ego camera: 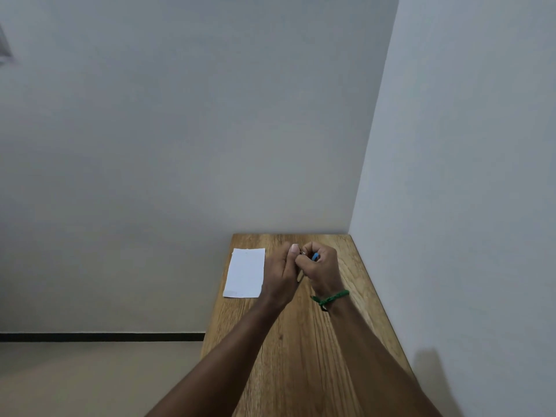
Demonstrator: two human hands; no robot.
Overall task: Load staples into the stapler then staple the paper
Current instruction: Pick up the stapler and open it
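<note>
A small blue stapler (314,256) shows only as a sliver of blue between the fingers of my right hand (322,266), which grips it above the far part of the wooden table (301,341). My left hand (282,272) is right beside it, its thumb and fingertips pinching a small metal part at the stapler's front; whether that part is staples I cannot tell. The white paper (246,272) lies flat on the table to the left of both hands, untouched.
The narrow table stands in a corner, with a wall behind it and another wall along its right edge. Its left edge drops to the floor. A green band (331,297) circles my right wrist.
</note>
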